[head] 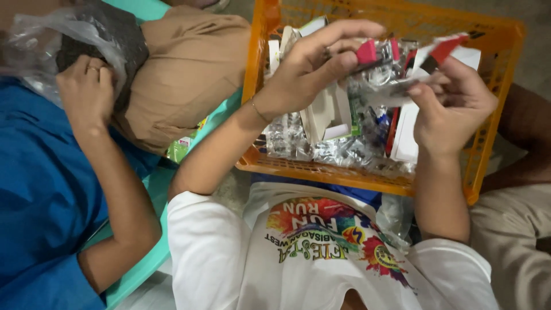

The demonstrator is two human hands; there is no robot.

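1. Far left I see a co-worker's hand (86,86) in a blue sleeve resting on a crinkled clear plastic bag (34,34), beside a tan cloth bundle (189,69) on a mint-green plastic chair (146,252).
2. My left hand (307,66) is curled closed, fingers pinching the pink-tabbed end of a small clear plastic packet (381,77).
3. My right hand (453,106) is closed on that packet's other end, by its red tab, holding it above the orange slatted plastic crate (261,86).
4. I judge this a sorting or checking step; the next move calls for a firm two-handed grip.
5. Beneath the crate, grey concrete floor (539,51).
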